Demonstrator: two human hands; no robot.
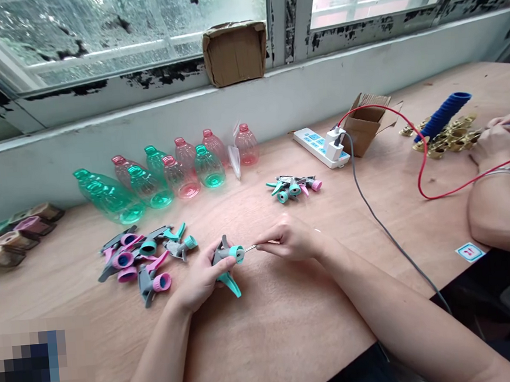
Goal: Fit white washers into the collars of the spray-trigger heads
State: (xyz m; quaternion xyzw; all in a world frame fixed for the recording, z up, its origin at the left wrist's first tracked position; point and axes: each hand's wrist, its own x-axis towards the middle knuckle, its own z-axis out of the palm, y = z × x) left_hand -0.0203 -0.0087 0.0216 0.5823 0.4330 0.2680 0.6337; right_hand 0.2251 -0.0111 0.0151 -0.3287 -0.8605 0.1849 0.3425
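Note:
My left hand (201, 280) is wrapped round a grey spray trigger head (220, 254) with a teal collar and teal lever. The collar's opening faces right. My right hand (287, 238) pinches a thin metal tool (251, 248), whose tip reaches the mouth of the collar; its exact kind is hard to make out. Left of my left hand lies a pile of trigger heads (143, 253) in grey, pink and teal. A smaller group of trigger heads (293, 188) rests beyond my right hand.
Several green and pink clear bottles (187, 171) stand by the wall. Farther right are a power strip (317, 146) with red and grey cables, a cardboard box (362, 129), brass fittings (451, 137) and a blue tube (445, 114). Another person's hands (504, 139) work there.

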